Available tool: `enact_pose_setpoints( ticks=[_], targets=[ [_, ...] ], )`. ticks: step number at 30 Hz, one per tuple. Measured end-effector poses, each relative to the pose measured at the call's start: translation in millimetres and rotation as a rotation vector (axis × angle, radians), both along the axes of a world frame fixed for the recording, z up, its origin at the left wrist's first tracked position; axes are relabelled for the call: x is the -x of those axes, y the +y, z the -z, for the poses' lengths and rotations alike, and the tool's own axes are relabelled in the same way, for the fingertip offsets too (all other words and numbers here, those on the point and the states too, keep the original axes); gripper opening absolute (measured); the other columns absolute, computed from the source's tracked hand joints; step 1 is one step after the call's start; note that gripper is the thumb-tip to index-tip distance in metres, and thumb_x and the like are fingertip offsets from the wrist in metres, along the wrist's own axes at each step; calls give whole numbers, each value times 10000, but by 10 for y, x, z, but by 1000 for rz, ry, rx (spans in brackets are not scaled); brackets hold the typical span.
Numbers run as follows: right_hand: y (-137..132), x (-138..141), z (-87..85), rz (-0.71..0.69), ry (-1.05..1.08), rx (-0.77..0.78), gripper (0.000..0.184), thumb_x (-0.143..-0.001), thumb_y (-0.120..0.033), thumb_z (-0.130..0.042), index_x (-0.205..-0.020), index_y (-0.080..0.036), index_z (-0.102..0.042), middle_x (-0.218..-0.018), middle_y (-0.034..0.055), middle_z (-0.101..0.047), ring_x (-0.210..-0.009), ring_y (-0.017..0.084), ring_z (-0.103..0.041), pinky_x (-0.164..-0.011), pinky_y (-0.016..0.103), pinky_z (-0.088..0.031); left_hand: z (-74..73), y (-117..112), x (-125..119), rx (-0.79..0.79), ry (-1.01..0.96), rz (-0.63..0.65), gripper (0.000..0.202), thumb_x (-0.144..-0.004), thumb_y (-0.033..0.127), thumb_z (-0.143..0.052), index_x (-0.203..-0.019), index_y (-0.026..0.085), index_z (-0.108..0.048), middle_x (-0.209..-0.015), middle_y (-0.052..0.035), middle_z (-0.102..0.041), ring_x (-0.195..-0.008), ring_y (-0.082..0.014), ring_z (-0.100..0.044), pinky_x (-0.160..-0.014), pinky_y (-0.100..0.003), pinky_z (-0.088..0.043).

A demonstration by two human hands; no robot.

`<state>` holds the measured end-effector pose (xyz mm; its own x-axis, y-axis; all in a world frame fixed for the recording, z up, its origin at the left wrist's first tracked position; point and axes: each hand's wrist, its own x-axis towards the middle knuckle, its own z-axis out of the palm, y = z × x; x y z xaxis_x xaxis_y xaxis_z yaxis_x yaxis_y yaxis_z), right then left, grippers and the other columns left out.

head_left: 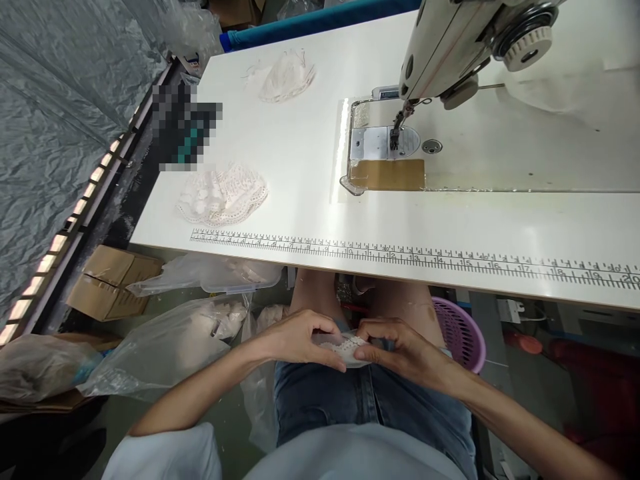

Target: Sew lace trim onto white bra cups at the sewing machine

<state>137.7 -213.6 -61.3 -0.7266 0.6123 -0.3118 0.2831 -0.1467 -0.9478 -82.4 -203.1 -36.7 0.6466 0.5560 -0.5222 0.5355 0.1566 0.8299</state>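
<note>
Over my lap, below the table's front edge, both hands pinch one small white lace piece [345, 348]. My left hand [300, 340] grips its left end with the fingers curled. My right hand [400, 347] holds the right end, thumb and fingers pressed together. On the white sewing table [310, 220] lie a pile of lace pieces [223, 195] at the front left and a second lace pile [285, 77] farther back. The sewing machine [470, 47] stands at the back right, its needle [395, 137] over the metal plate.
A printed ruler [415, 257] runs along the table's front edge. Left of my legs are clear plastic bags with white pieces [165, 347] and cardboard boxes [107, 280]. A purple basket [457, 330] sits under the table to the right. Grey plastic sheeting [55, 120] covers the left.
</note>
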Motion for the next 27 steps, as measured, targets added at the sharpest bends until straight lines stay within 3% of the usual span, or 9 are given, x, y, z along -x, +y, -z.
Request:
enact_pose_setpoints(
  ticks=[4,11,18,27],
  targets=[
    [-8,-9,1,-12,-43,-62,342,-881,-476,-489,-773,-178,-617,-729,12,-584,-700,151,-529,-611,234,-370,25,-5,-95,-76,-16,-10,366,-712,486,-656,-671,123,-624,-609,51,-433,-569,-63,-361,-514,-199,-219],
    [-15,-26,21,-26,-95,-161,287,-859,-477,-529,-830,-202,-607,-780,12,-607,-742,166,-524,-656,248,-362,61,-14,-87,-11,-53,-70,308,-718,415,-671,-665,116,-625,-610,51,-415,-564,-61,-350,-509,-199,-220],
    [-11,-9,49,1,-40,-105,313,-895,-450,-477,-768,-180,-574,-722,1,-559,-688,141,-512,-585,225,-340,70,-48,-74,-14,-52,-129,298,-693,397,-697,-648,114,-614,-604,56,-413,-574,-60,-355,-514,-193,-226],
    [-16,-45,6,2,-60,-106,304,-903,-425,-464,-793,-178,-602,-735,8,-567,-658,134,-495,-570,226,-336,9,-20,-171,117,0,-169,388,-634,484,-712,-708,106,-665,-541,60,-414,-530,-54,-301,-472,-189,-195]
  ],
)
